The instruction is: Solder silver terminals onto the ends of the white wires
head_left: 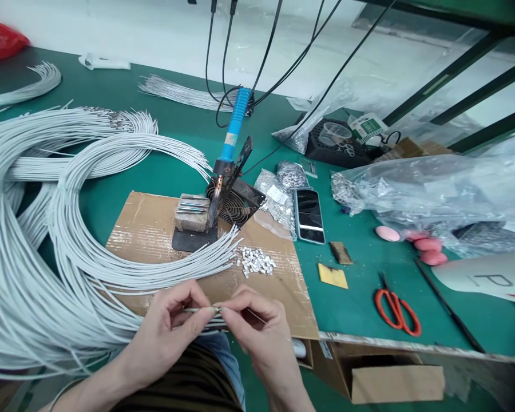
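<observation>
Close to the cardboard's front edge, my left hand (171, 320) pinches the end of a white cable (191, 310) between thumb and forefinger. The fingertips of my right hand (261, 326) meet them there, closed on a thin wire (257, 316) that sticks out past the fingers. What lies exactly between the two pinches is too small to make out. Beside and below my left hand runs a thick bundle of white cables (8, 274). A coiled cable bundle (154, 272) ends just beyond my hands, near a pile of small white pieces (257, 261).
A blue-handled soldering iron (239, 114) stands in its holder behind a grey block (191, 214) on the cardboard sheet (129, 223). To the right lie a phone (309, 216), a yellow sponge (332, 276), orange-handled scissors (397, 312) and a black rod (448, 306). Plastic bags (429, 183) lie behind.
</observation>
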A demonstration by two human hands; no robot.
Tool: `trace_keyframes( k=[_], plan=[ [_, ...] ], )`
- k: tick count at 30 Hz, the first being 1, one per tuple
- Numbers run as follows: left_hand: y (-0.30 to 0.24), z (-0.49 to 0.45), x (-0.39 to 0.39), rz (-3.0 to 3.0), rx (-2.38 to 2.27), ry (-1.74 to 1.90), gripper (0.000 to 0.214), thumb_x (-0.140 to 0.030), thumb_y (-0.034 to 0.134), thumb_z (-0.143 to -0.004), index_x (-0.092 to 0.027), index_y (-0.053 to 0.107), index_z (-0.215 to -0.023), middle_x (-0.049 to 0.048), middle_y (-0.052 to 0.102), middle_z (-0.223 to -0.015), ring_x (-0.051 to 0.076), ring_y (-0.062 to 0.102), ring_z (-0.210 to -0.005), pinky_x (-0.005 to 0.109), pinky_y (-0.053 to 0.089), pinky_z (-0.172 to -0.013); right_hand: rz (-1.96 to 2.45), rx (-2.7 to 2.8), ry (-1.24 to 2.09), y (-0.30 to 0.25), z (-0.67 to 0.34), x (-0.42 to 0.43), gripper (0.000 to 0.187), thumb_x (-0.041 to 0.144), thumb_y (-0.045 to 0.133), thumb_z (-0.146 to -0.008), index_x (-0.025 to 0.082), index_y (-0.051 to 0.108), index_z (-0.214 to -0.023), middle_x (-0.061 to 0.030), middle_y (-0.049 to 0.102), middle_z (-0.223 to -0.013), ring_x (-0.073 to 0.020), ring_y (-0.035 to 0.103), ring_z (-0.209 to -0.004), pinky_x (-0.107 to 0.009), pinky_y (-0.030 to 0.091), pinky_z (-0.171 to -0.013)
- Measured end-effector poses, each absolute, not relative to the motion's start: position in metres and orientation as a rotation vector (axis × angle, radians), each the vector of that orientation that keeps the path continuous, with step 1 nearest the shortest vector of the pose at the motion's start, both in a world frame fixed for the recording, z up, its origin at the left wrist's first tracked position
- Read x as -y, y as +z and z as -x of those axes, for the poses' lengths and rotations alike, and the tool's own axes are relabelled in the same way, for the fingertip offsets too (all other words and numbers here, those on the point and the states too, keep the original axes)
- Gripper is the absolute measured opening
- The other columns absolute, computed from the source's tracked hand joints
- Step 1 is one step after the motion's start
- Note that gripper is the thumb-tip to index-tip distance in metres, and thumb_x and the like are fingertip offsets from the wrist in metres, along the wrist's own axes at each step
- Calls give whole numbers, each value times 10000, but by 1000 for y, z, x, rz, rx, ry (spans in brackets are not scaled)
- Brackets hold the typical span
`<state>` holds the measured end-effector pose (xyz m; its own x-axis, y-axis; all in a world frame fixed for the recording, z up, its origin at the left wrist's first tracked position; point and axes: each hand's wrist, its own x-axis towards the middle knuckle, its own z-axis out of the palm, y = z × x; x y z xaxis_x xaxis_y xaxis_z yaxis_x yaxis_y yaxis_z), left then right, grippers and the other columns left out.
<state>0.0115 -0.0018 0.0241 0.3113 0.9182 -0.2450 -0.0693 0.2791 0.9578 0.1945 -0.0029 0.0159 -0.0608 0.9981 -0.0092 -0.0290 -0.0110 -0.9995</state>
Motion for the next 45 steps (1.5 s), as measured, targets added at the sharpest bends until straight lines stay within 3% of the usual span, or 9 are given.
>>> trace_keyframes(
  k=[4, 11, 17, 22, 29, 33, 38, 41, 45],
  plan=[
    [26, -8, 3, -1071, -1031, 726, 372, -495, 700, -961, -191, 603, -770, -40, 476, -688, 135, 357, -632, 245, 288, -542, 1197, 1305, 1337, 33, -201, -5, 132, 182, 809, -760, 190, 831, -630, 13, 588, -555, -101, 464, -508, -216, 340, -459],
    [31, -14, 3, -1064, -1117, 750, 361, -480, 679, -948, -189, 604, -748, -38, 479, -668, 139, 373, -635, 249, 328, -568, 1241, 1554, 1242, 52, -206, -6, 177, 233, 745, -876, 203, 861, -746, -1, 624, -589, -124, 524, -539, -227, 407, -475],
    [28, -19, 9, -1162, -1161, 840, 312, -406, 654, -980, -188, 634, -757, -32, 512, -665, 131, 413, -610, 228, 353, -536, 1223, 1504, 1164, 48, -202, -3, 163, 154, 753, -842, 203, 833, -709, 30, 576, -557, -98, 478, -490, -207, 381, -446],
    [21, -24, 14, -1239, -1231, 979, 340, -376, 623, -1034, -201, 612, -742, -56, 468, -604, 109, 396, -544, 235, 318, -503, 1227, 1340, 874, 22, -180, 12, 183, 177, 747, -906, 200, 780, -727, 33, 564, -597, -109, 513, -498, -214, 416, -437],
    [21, -26, 7, -893, -1025, 1012, 295, -473, 706, -998, -204, 639, -893, -17, 616, -730, 112, 484, -620, 220, 394, -574, 1125, 1421, 489, 3, -163, 23, 367, -29, 721, -850, 275, 794, -1042, 12, 677, -700, -146, 570, -574, -273, 480, -519],
    [26, -23, 0, -885, -1047, 1001, 295, -439, 761, -948, -182, 661, -844, -63, 535, -651, 73, 330, -517, 200, 345, -517, 1063, 1582, 431, 11, -176, 16, 464, -72, 734, -817, 269, 810, -1122, -23, 746, -769, -162, 628, -617, -287, 494, -539],
    [31, -22, -2, -940, -1191, 980, 229, -349, 766, -893, -166, 678, -786, -48, 524, -645, 100, 416, -596, 178, 368, -552, 1091, 1696, 676, 25, -198, 0, 187, 73, 660, -967, 226, 767, -956, -5, 700, -751, -144, 623, -642, -265, 493, -585],
    [35, -25, 0, -960, -1237, 981, 174, -300, 754, -867, -175, 681, -770, -59, 513, -633, 97, 412, -582, 162, 374, -537, 1118, 1716, 839, 31, -205, -11, 286, 196, 551, -1062, 209, 673, -804, 5, 626, -722, -138, 586, -642, -257, 452, -577],
    [37, -27, 0, -973, -1253, 945, 162, -265, 773, -809, -173, 665, -730, -51, 549, -627, 101, 458, -583, 164, 417, -540, 1054, 1795, 846, 30, -201, -19, 249, 162, 605, -1019, 208, 617, -775, 25, 559, -715, -138, 544, -670, -258, 426, -612]
  ],
)
